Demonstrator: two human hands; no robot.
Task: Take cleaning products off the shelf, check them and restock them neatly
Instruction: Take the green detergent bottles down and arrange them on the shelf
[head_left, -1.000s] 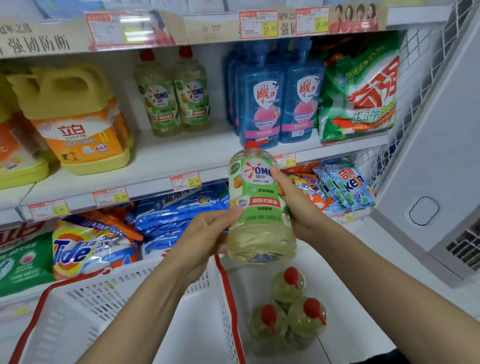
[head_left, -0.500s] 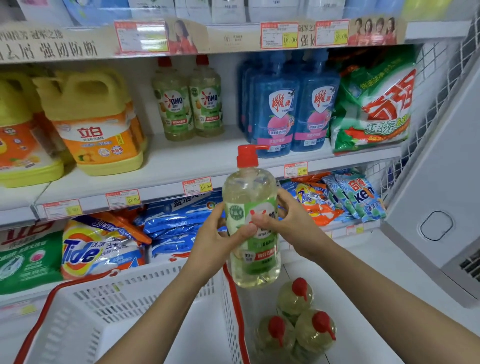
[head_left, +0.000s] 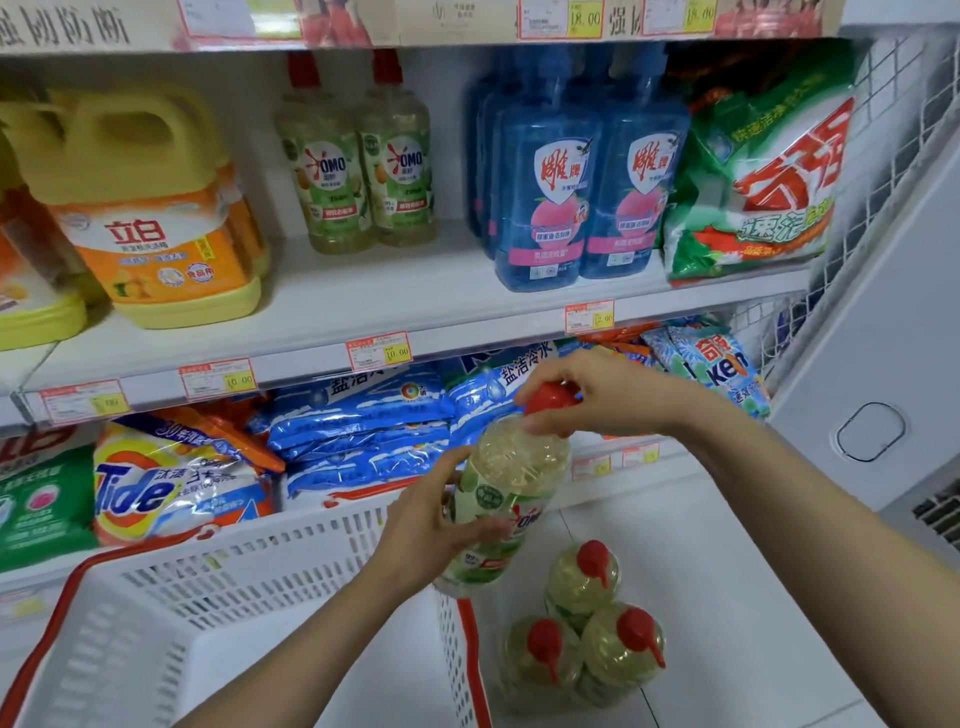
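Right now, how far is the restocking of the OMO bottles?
About midway, it seems. Two OMO bottles already stand on the shelf. One bottle is being checked: the left hand holds its body and the right hand grips its red pump cap. Three bottles on the floor beside the white basket are left to handle.

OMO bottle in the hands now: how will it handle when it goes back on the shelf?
The OMO bottle looks nearly full, so probably heavy for its size. Its clear plastic and glossy label may be slippery, which fits the left hand wrapping the body while the right hand covers the red pump. Tall and narrow, it could tip if bumped.
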